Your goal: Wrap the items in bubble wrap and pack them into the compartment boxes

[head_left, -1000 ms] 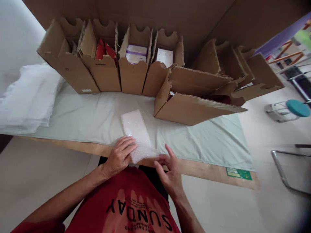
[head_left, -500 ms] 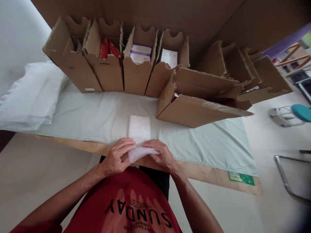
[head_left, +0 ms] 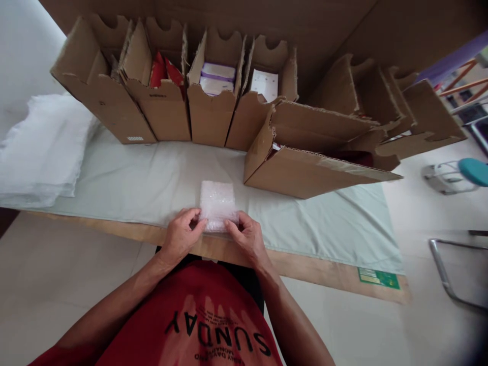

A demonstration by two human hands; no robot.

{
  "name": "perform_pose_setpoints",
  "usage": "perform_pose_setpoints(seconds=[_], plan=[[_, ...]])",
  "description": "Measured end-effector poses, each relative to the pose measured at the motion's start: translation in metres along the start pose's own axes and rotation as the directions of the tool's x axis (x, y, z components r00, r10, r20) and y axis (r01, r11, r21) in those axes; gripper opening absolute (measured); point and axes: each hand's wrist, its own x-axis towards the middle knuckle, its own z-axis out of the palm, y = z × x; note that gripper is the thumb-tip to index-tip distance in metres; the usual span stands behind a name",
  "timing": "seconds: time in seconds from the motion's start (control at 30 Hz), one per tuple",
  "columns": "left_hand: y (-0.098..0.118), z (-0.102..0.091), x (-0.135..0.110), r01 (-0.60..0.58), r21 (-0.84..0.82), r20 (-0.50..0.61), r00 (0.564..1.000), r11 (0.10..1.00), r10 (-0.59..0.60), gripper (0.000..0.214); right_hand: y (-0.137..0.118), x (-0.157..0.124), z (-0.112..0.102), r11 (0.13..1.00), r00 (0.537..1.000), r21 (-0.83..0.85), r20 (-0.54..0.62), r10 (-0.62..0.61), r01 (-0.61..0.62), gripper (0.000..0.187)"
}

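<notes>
A piece of clear bubble wrap lies on the pale green cloth near the table's front edge, its near end folded over on itself. My left hand grips the left side of the fold between thumb and fingers. On the right side, my right hand pinches the same fold, thumb on top and fingers at the edge. Whether anything lies inside the fold cannot be made out.
Cardboard file boxes stand in a row at the back, some holding packets. One cardboard box sits slanted at right. A stack of white sheets lies at left. The wooden table edge shows in front, and a teal stool stands beyond.
The near end of the bubble wrap, raised and curved before, is now folded flat over the rest. Both hands have moved slightly forward with it, and the view has shifted a little.
</notes>
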Motion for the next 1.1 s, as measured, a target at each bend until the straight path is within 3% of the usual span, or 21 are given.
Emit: perform_pose_setpoints(seconds=[0.13, 0.2, 0.27, 0.33, 0.37, 0.43, 0.53, 0.63, 0.77, 0.83, 0.9, 1.0, 1.1], plan=[[0.001, -0.002, 0.007, 0.052, 0.066, 0.099, 0.993, 0.996, -0.058, 0.034, 0.003, 0.002, 0.003, 1.0, 1.0, -0.007, 0.0, 0.022, -0.022, 0.02], [0.003, -0.003, 0.008, 0.061, 0.087, 0.124, 0.99, 0.994, -0.071, 0.037, 0.002, -0.001, 0.001, 0.996, 0.998, -0.082, -0.052, -0.034, 0.03, 0.026], [0.005, -0.003, 0.009, 0.064, 0.105, 0.137, 0.988, 0.992, -0.078, 0.04, -0.002, -0.01, -0.002, 0.958, 0.968, -0.248, -0.166, -0.188, 0.144, 0.034], [0.006, -0.003, 0.01, 0.063, 0.119, 0.144, 0.986, 0.991, -0.08, 0.042, -0.008, -0.021, -0.007, 0.849, 0.891, -0.451, -0.21, -0.402, 0.277, 0.032], [0.007, -0.003, 0.01, 0.061, 0.122, 0.15, 0.986, 0.991, -0.079, 0.043, -0.011, -0.026, -0.009, 0.775, 0.858, -0.531, -0.16, -0.488, 0.342, 0.03], [0.008, -0.004, 0.011, 0.06, 0.123, 0.162, 0.984, 0.991, -0.079, 0.044, -0.017, -0.033, -0.012, 0.632, 0.823, -0.616, 0.047, -0.566, 0.47, 0.031], [0.008, -0.004, 0.011, 0.063, 0.119, 0.169, 0.982, 0.991, -0.083, 0.046, -0.018, -0.028, -0.009, 0.513, 0.792, -0.619, 0.341, -0.507, 0.595, 0.043], [0.007, -0.003, 0.013, 0.078, 0.096, 0.167, 0.982, 0.992, -0.093, 0.047, -0.012, -0.01, -0.003, 0.474, 0.785, -0.63, 0.437, -0.44, 0.616, 0.047], [0.008, -0.007, 0.012, 0.143, -0.056, 0.135, 0.982, 0.988, -0.134, 0.046, -0.009, 0.008, -0.001, 0.424, 0.749, -0.624, 0.476, -0.461, 0.657, 0.039], [0.01, -0.014, 0.008, 0.2, -0.182, 0.06, 0.98, 0.963, -0.192, 0.046, -0.013, 0.011, -0.006, 0.441, 0.741, -0.599, 0.481, -0.468, 0.668, 0.037], [0.012, -0.023, 0.0, 0.278, -0.327, 0.056, 0.96, 0.903, -0.275, 0.048, -0.02, 0.011, -0.012, 0.516, 0.764, -0.564, 0.46, -0.451, 0.644, 0.033], [0.017, -0.035, -0.012, 0.408, -0.534, 0.198, 0.912, 0.74, -0.36, 0.05, -0.031, 0.007, -0.02, 0.658, 0.817, -0.488, 0.401, -0.414, 0.573, 0.03], [0.024, -0.04, -0.016, 0.498, -0.686, 0.308, 0.86, 0.531, -0.408, 0.05, -0.043, 0.0, -0.024, 0.762, 0.842, -0.381, 0.37, -0.393, 0.523, 0.03]])
